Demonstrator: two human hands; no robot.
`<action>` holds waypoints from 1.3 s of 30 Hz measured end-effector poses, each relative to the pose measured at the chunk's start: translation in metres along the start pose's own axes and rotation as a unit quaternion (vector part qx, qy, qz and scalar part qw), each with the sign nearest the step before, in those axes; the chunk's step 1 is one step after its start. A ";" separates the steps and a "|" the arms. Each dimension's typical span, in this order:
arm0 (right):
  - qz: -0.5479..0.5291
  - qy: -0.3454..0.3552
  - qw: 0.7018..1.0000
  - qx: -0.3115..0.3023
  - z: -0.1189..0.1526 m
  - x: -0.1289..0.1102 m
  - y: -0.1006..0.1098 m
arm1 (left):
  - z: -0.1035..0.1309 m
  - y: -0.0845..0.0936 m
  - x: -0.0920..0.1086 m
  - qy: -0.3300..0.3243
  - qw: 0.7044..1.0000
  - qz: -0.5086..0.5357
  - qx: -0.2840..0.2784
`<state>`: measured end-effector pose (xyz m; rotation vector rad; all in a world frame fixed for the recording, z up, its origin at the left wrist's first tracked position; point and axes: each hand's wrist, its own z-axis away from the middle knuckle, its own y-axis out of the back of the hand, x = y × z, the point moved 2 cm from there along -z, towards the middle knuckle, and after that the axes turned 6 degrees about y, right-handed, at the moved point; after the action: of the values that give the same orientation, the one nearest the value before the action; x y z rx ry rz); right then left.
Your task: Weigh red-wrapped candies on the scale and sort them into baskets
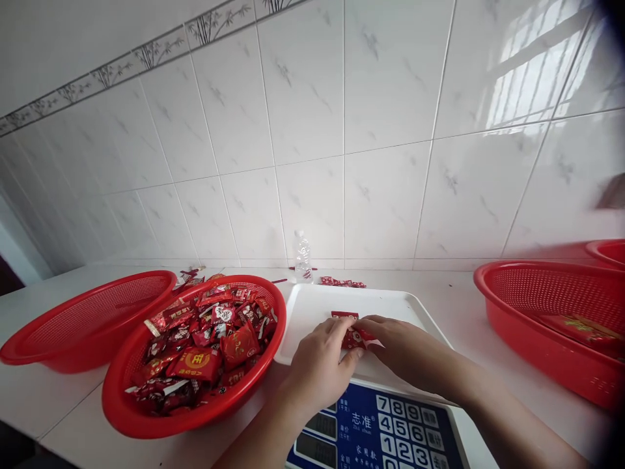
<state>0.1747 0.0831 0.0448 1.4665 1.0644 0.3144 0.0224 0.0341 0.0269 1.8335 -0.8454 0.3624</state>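
Shiny wall tiles [312, 130] stand behind. Left hand [322, 358] and right hand [398, 342] curl, nearly closed, around red packets [352, 339]; the far one's long side runs left to right.

We count four red plastic baskets [110, 309], one clear bottle [303, 262], one white tray [312, 305], one digital scale [364, 438]; the wrapped candies [195, 363] overlap beyond counting.

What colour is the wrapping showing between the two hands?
The wrapping is mainly red with white markings; head view.
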 end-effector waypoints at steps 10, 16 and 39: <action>-0.007 0.012 1.000 0.007 0.000 0.002 0.001 | -0.002 0.001 0.002 0.004 1.000 0.015 0.000; 0.000 0.004 1.000 0.007 0.005 -0.005 0.010 | 0.009 0.022 0.025 -0.020 0.999 0.039 0.011; 0.083 -0.002 0.996 0.012 0.017 0.012 0.015 | 0.057 0.181 -0.096 0.310 0.839 -0.356 -0.271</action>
<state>0.1998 0.0834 0.0498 1.5811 0.9477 0.4178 -0.1788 -0.0188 0.0701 1.2394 0.2055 0.1788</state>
